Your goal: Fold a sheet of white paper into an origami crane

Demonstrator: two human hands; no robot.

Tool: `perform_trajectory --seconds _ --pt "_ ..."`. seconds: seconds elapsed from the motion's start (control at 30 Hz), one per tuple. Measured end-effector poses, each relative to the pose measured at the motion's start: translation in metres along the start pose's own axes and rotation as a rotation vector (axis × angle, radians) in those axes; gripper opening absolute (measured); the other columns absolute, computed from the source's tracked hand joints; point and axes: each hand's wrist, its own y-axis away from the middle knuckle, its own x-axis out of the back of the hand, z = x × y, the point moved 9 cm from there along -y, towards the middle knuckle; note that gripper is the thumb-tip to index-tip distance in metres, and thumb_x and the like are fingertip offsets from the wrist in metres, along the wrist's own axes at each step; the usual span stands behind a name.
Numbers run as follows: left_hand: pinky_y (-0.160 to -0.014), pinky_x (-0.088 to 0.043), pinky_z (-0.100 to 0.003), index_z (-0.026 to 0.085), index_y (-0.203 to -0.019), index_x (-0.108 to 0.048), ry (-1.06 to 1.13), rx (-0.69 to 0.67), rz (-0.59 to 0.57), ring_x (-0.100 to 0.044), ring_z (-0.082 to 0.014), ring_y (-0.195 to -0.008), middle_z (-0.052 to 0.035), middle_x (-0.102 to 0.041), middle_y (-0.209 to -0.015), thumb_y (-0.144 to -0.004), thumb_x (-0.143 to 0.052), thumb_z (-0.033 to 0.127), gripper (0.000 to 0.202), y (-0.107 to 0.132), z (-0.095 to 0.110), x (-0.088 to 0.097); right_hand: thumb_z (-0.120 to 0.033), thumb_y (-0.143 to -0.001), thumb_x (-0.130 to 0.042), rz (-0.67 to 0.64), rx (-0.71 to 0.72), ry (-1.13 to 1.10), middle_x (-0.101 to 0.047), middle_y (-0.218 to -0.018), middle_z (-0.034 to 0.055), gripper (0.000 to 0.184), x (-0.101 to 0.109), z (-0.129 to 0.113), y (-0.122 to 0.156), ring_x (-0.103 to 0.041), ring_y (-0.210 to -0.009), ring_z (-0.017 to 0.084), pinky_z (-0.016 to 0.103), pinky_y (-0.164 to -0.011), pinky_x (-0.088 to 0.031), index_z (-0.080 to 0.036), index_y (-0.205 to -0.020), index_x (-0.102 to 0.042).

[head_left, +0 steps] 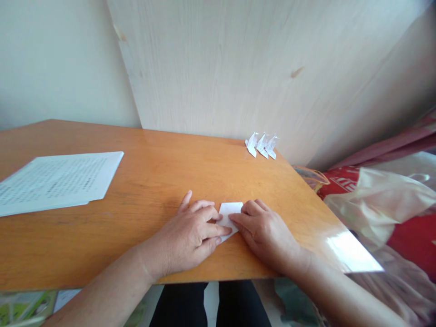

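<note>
A small white folded paper (230, 212) lies on the orange wooden table (146, 190) near its front edge. My left hand (190, 236) rests on the paper's left side, fingers laid flat and pressing it down. My right hand (264, 231) comes in from the right, its fingers pressed onto the paper's lower right edge. Most of the paper is hidden under the two hands. At the table's far right edge stand three small folded paper figures (261, 145) in a row.
A stack of printed sheets (56, 179) lies at the table's left. A pale wooden board (238, 68) leans against the wall behind the table. Plastic bags (381, 200) with red contents sit to the right of the table.
</note>
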Motion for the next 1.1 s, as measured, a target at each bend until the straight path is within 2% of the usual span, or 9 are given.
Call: perform_trajectory --seconds 0.17,0.3,0.43,0.57,0.7,0.87,1.0,1.1 --pt "-0.118 -0.01 -0.065 0.041 -0.128 -0.063 0.036 0.005 0.019 -0.052 -0.0253 -0.121 -0.0006 -0.064 -0.118 -0.1 -0.051 0.033 0.032 0.001 -0.003 0.0 -0.022 -0.101 -0.049 -0.014 0.018 0.027 -0.057 -0.086 0.0058 0.024 0.004 -0.001 -0.002 -0.049 -0.084 0.02 0.033 -0.075 -0.038 -0.021 -0.087 -0.069" --pt "-0.118 -0.011 -0.064 0.036 -0.136 -0.055 0.091 0.078 0.031 -0.049 -0.0265 -0.128 -0.0024 -0.062 -0.13 -0.102 -0.044 0.034 0.036 0.0 -0.011 0.002 -0.021 -0.101 -0.049 -0.017 0.013 0.026 -0.057 -0.087 0.0062 0.023 0.004 0.0 -0.002 -0.049 -0.085 0.02 0.032 -0.075 -0.038 -0.02 -0.088 -0.069" --pt "-0.118 -0.007 -0.066 0.036 -0.124 -0.061 0.126 0.12 0.042 -0.052 -0.0242 -0.124 -0.0007 -0.064 -0.124 -0.101 -0.043 0.027 0.03 -0.002 -0.014 0.003 -0.021 -0.101 -0.049 -0.019 0.008 0.015 -0.057 -0.087 0.0061 0.024 0.003 0.001 -0.001 -0.049 -0.085 0.02 0.032 -0.075 -0.038 -0.021 -0.088 -0.069" --pt "-0.116 -0.006 -0.069 0.036 -0.117 -0.063 0.13 0.112 0.033 -0.053 -0.0244 -0.123 -0.0008 -0.064 -0.119 -0.101 -0.046 0.03 0.025 -0.002 -0.015 0.002 -0.023 -0.101 -0.049 -0.015 0.016 0.009 -0.056 -0.086 0.006 0.024 0.003 0.001 -0.002 -0.049 -0.085 0.02 0.032 -0.075 -0.038 -0.021 -0.087 -0.069" --pt "-0.117 -0.009 -0.066 0.035 -0.116 -0.063 0.113 0.102 0.038 -0.053 -0.0251 -0.123 -0.0001 -0.064 -0.119 -0.093 -0.058 0.024 0.026 -0.002 -0.014 0.002 -0.022 -0.101 -0.05 -0.007 0.017 -0.006 -0.057 -0.087 0.0059 0.023 0.002 0.003 -0.002 -0.05 -0.085 0.02 0.032 -0.075 -0.038 -0.021 -0.089 -0.069" --pt "-0.117 -0.01 -0.063 0.034 -0.111 -0.064 0.107 0.096 0.034 -0.053 -0.024 -0.122 0.0008 -0.066 -0.115 -0.089 -0.061 0.02 0.026 -0.001 -0.011 0.004 -0.022 -0.1 -0.05 0.006 0.02 -0.01 -0.057 -0.086 0.0058 0.022 0.003 0.003 -0.002 -0.05 -0.085 0.02 0.032 -0.074 -0.038 -0.021 -0.088 -0.069" --pt "-0.116 -0.011 -0.065 0.032 -0.107 -0.065 0.114 0.082 0.031 -0.056 -0.0228 -0.115 0.0007 -0.066 -0.107 -0.094 -0.056 0.023 0.018 -0.002 -0.009 0.005 -0.023 -0.1 -0.051 0.001 0.024 0.0 -0.057 -0.085 0.0054 0.023 0.003 0.003 -0.002 -0.05 -0.084 0.019 0.031 -0.074 -0.037 -0.021 -0.086 -0.069" --pt "-0.115 -0.009 -0.067 0.033 -0.107 -0.065 0.122 0.09 0.026 -0.057 -0.0218 -0.11 0.0017 -0.066 -0.102 -0.101 -0.048 0.029 0.019 -0.003 -0.009 0.005 -0.024 -0.1 -0.051 -0.007 0.027 0.003 -0.057 -0.086 0.0056 0.023 0.003 0.003 -0.003 -0.051 -0.085 0.019 0.031 -0.074 -0.038 -0.021 -0.087 -0.069"
